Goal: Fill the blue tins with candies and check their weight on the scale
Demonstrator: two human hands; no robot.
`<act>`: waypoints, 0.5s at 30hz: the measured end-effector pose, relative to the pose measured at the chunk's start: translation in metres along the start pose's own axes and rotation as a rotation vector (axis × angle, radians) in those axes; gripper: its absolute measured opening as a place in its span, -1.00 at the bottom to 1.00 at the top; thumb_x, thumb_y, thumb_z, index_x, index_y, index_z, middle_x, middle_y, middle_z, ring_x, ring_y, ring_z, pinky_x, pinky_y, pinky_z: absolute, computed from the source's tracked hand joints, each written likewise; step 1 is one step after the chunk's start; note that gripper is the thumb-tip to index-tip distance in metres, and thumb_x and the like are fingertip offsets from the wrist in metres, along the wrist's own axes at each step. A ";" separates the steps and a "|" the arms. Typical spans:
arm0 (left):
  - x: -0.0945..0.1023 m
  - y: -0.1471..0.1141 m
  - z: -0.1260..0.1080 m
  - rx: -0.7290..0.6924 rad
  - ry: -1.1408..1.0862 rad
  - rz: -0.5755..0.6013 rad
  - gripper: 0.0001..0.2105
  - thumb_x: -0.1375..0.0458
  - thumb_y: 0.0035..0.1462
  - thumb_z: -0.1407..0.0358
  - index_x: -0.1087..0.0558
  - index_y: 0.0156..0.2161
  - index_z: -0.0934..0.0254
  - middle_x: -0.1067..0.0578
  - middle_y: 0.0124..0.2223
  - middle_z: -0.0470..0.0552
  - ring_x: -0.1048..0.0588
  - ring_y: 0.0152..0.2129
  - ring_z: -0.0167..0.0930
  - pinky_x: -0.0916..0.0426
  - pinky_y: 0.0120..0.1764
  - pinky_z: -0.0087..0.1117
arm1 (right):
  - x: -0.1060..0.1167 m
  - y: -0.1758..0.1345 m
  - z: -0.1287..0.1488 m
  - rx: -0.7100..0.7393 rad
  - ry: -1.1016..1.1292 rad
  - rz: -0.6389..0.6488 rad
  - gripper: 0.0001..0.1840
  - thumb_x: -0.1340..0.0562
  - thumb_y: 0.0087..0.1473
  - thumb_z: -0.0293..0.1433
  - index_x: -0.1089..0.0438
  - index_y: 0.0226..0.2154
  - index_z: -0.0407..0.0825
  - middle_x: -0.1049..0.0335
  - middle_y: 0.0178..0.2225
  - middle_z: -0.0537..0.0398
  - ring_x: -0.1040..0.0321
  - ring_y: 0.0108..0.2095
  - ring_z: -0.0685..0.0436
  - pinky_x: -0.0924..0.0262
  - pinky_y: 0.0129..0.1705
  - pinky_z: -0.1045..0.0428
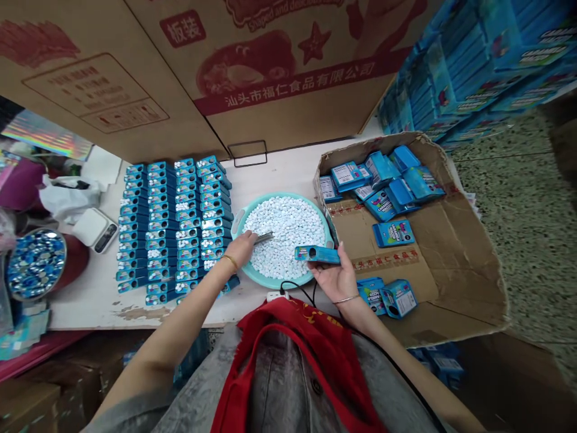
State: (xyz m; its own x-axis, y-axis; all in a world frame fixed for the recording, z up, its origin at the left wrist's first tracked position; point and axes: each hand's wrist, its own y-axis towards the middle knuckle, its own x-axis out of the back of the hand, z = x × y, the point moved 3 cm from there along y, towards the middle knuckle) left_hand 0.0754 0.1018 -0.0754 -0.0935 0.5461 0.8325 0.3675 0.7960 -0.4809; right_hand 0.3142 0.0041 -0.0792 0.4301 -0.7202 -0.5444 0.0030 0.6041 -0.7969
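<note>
Over the left rim of a light-green basin [260, 278], my left hand [242, 248] is closed round a narrow metal scoop [264, 238], whose tip reaches in among the small white candies [288, 228]. My right hand [336, 273] grips a small blue candy box [317, 254] by its right end, over the basin's right side. A dark round opening shows in the box's upward-facing end panel. Left of the basin stand several columns of blue boxes [188, 231], many with white candies showing on top.
A low cardboard carton [433, 252] on the right holds several loose blue boxes. Large cartons [288, 90] wall off the back. At left are a digital scale [95, 230] and a tub of shiny blue pieces [38, 263]. Wrapped blue packs [478, 72] are stacked at back right.
</note>
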 end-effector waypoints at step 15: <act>-0.020 0.021 -0.023 -0.188 -0.319 -0.084 -0.77 -0.08 0.17 0.36 -0.31 -0.04 0.30 -0.44 -0.13 0.08 -0.43 -0.24 -0.34 -0.35 -0.12 -0.31 | 0.003 -0.004 -0.001 -0.051 0.050 -0.074 -0.62 -0.26 0.04 0.00 -0.49 -0.32 0.04 -0.56 -0.40 0.07 -0.50 -0.34 -0.11 -0.45 -0.27 -0.04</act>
State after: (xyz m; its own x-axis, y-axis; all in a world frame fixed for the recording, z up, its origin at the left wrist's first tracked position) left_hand 0.1063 0.1015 -0.0953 -0.4035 0.5581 0.7250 0.5071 0.7960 -0.3306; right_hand 0.3145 -0.0010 -0.0781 0.3851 -0.7790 -0.4949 -0.0134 0.5315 -0.8470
